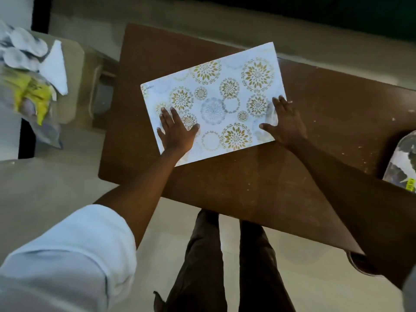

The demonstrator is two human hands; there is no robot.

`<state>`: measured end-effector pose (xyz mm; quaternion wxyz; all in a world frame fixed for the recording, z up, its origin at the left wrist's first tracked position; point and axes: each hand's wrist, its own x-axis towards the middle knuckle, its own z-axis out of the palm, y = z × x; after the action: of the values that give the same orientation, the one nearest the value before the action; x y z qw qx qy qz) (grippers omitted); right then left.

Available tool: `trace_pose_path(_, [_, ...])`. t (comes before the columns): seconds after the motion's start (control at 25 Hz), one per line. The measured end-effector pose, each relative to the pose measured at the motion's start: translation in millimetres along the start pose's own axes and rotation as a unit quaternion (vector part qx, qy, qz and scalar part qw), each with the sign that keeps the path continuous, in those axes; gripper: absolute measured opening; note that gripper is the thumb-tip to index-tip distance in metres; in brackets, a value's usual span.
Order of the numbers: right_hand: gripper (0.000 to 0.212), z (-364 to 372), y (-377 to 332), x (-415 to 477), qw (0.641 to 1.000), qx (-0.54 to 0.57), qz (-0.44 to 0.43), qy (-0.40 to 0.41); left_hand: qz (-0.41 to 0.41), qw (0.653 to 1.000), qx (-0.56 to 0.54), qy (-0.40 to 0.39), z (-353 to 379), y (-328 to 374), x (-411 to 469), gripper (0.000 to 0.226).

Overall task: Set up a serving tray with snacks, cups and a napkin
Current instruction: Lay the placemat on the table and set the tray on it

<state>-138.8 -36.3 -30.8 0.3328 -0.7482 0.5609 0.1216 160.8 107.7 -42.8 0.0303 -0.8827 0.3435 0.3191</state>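
Note:
A white rectangular mat point(225, 95) printed with gold and grey round flower patterns lies tilted on the brown table point(281, 188). My left hand point(176, 129) presses flat on its near left part with fingers spread. My right hand point(284, 122) lies flat on its right edge, thumb stretched onto the mat. To the left, on a beige chair point(74, 82), lie a yellow snack packet point(31, 95), a stack of white paper cups or plates point(20, 48) and a folded white napkin point(55, 68). A patterned tray point(403, 163) shows at the table's right edge.
The table's surface is scratched and speckled with white marks. Its near edge runs diagonally above my legs. Pale tiled floor surrounds the table. A dark wall runs along the top of the view.

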Motion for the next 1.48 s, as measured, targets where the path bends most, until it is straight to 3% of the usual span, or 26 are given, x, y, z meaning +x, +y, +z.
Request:
trace_pose_path(0.16, [0.112,6,-43,31,0.995,-0.092,-0.036,-0.019,-0.003,1.000,0.001,-0.020,0,-29,-1,0.130])
trace_pose_path(0.4, [0.121,8,-56,42,0.995,-0.098,-0.010,-0.028,0.028,0.999,0.031,0.009,-1,-32,4,0.141])
trace_pose_path(1.0, [0.122,54,28,-81,0.984,0.026,0.173,0.013,0.173,0.968,0.170,-0.059,14,36,-18,0.143])
trace_pose_path(1.48, [0.122,56,42,-109,0.982,0.026,0.186,0.016,0.216,0.954,0.193,-0.071,19,31,-33,0.139])
